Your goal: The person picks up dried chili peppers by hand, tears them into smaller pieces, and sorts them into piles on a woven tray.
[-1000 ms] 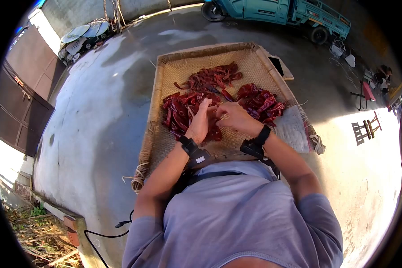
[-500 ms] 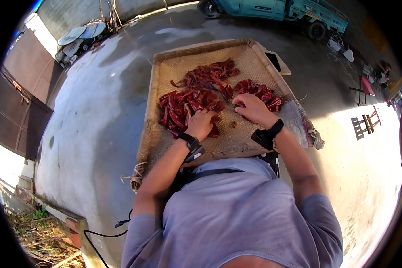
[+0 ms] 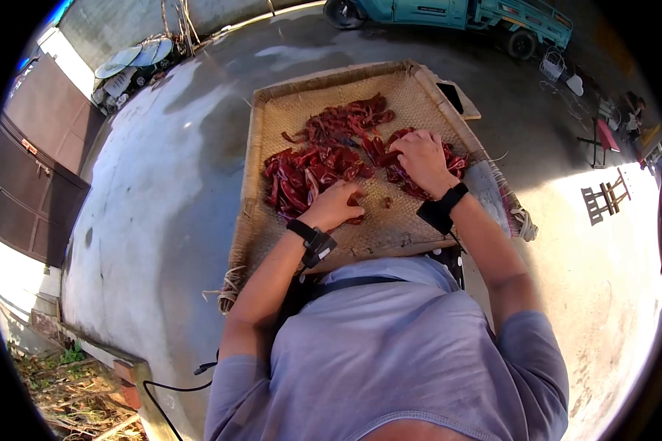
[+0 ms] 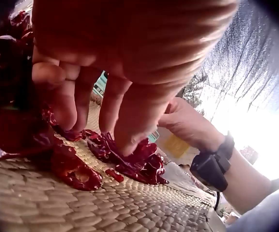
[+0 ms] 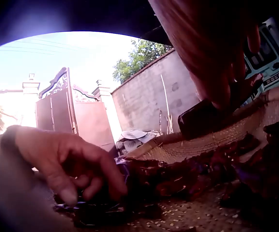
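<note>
Head view: wrinkled dark-red dried peppers (image 3: 349, 121) lie heaped on a tan woven tray (image 3: 272, 117). Left hand (image 3: 332, 205), fingers loosely bent, touches the left heap (image 3: 290, 180); right hand (image 3: 424, 160) pinches a dark pepper (image 5: 195, 118) at the right heap (image 3: 454, 162). Far right stands a turquoise truck (image 3: 430, 10).

In the right wrist view, the top edge cuts off the right hand (image 5: 217, 58), and deep shadow hides whether its fingers pinch the dark chilli (image 5: 197, 121) under them. From the head camera, that hand covers part of a chilli heap (image 3: 457, 163), while the left hand (image 3: 331, 206) hides its own fingertips. The teal vehicle (image 3: 438, 13) loses its top; a distant figure (image 3: 632, 106) is too small and dark to read.
</note>
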A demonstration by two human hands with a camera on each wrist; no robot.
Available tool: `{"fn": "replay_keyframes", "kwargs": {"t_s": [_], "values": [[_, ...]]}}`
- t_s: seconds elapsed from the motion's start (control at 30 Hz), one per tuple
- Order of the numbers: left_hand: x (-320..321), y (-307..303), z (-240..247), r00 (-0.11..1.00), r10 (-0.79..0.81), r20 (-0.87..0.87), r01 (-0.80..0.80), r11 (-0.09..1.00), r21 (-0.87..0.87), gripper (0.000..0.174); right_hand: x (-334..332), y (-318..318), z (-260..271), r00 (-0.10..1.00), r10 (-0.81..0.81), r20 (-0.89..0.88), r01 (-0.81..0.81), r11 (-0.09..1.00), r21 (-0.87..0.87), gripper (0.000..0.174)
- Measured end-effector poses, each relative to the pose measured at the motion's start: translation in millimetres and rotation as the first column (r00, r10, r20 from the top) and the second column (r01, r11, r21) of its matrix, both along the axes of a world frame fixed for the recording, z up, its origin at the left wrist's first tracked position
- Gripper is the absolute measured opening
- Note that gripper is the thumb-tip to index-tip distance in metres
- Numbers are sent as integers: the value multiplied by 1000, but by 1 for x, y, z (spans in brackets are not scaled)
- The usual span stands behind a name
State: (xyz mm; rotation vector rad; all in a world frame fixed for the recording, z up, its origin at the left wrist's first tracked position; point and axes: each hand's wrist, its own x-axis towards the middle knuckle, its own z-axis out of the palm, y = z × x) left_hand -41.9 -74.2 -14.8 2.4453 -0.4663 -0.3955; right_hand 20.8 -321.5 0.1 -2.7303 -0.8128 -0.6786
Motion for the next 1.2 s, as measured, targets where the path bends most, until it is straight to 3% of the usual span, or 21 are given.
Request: {"fn": "replay_keyframes", "kwargs": {"t_s": [0.13,0.2,0.3,0.33,0.43,0.47,0.53,0.63,0.67,0.73,0.77,0.87,0.93,0.97,1.07,1.13,1.2], "values": [[3,1,-27,980,-196,20,194,978,76,42,26,-19,1,969,-200,146,208,977,-42,20],[7,3,-29,990,-143,12,143,989,45,34,23,-16,-2,946,-258,195,255,966,39,21],[7,4,-28,995,-78,59,77,997,19,29,0,1,-5,971,58,-231,-13,981,192,31],[4,1,-21,998,-36,59,38,999,-36,27,-8,8,-5,913,173,-371,-79,964,253,33],[4,1,-16,990,71,119,-46,979,-199,23,-23,31,-21,747,416,-519,-226,892,391,39],[5,1,-16,984,105,146,-65,965,-254,22,-24,35,-32,763,414,-497,-234,893,384,40],[-2,-2,-2,982,186,33,-159,909,-386,20,-25,42,-46,792,408,-455,-249,895,370,40],[7,4,-14,975,220,-10,-190,821,-538,24,-25,39,-36,678,393,-622,-165,905,392,39],[9,6,-21,963,266,30,-213,830,-516,24,-27,39,-29,624,381,-683,-118,909,399,38],[5,4,-10,929,350,116,-258,842,-473,25,-22,31,-22,767,257,-588,-130,960,250,34],[1,9,-2,935,287,209,-242,946,-214,28,-19,25,-19,828,196,-525,-123,977,172,31],[-7,7,12,981,135,137,-156,974,162,31,-5,8,-6,954,-32,-298,68,992,110,26],[-16,5,11,974,38,222,-104,950,293,40,5,-4,1,959,-177,-220,200,975,91,24],[-19,2,12,974,12,227,-92,934,345,42,11,-8,-4,958,-272,-94,282,952,118,27],[-16,2,-3,972,-45,230,-55,909,413,46,15,1,-4,949,-294,110,282,952,116,28],[-10,3,-19,973,-58,225,-43,908,417,46,14,14,-5,980,-103,-171,115,991,67,32],[-8,3,-25,977,-58,207,-38,902,431,47,7,36,-2,879,-12,-476,19,1000,10,35]]}}
